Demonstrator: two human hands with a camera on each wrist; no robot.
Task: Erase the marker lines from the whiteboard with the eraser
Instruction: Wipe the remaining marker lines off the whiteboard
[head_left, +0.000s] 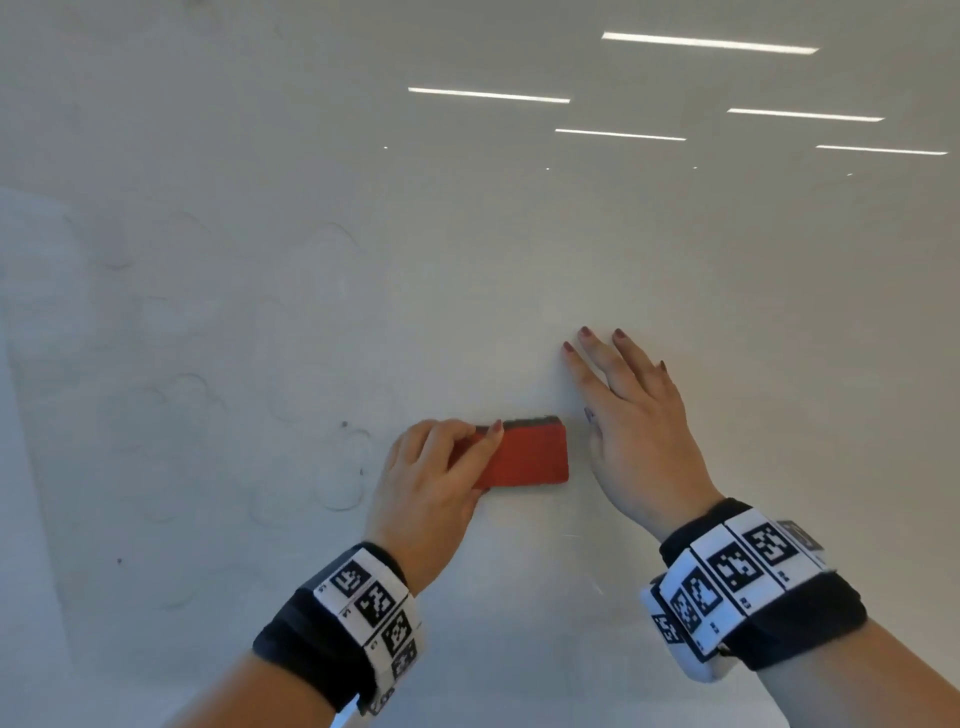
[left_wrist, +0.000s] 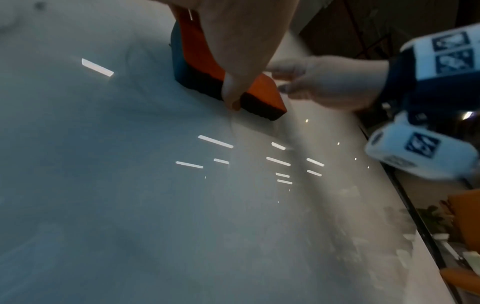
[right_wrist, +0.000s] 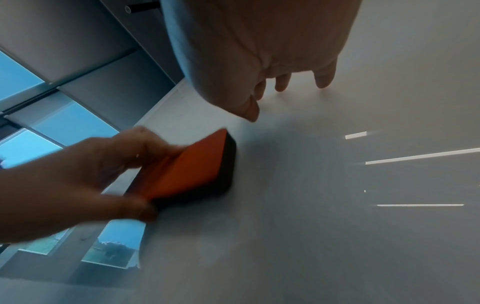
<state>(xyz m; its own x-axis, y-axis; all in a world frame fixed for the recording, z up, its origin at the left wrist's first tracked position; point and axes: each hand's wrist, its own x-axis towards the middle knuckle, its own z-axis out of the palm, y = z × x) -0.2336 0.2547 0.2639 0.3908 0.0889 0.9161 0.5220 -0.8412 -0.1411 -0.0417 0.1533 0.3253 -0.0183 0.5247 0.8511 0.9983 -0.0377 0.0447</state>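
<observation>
Wristbands (head_left: 363, 613) nearest | my left hand (head_left: 431, 478) grips eraser (head_left: 524, 457) on whiteboard (head_left: 467, 260) | my right hand (head_left: 639, 426) flat, fingers spread

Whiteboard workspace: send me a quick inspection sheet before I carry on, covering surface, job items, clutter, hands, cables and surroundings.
Surface: whiteboard glossy, reflecting ceiling lights; faint looping marker lines remain left of the eraser, with more ghost loops further left.
Job's things: red eraser, dark felt side against the board.
Clutter: nothing seen on the board.
Hands: left hand grips the eraser's left end; right hand rests flat on the board with fingers straight, just right of the eraser.
Cables: nothing seen.
Surroundings: windows past the board's edge in the right wrist view; blurred orange objects in the left wrist view, unidentifiable.
</observation>
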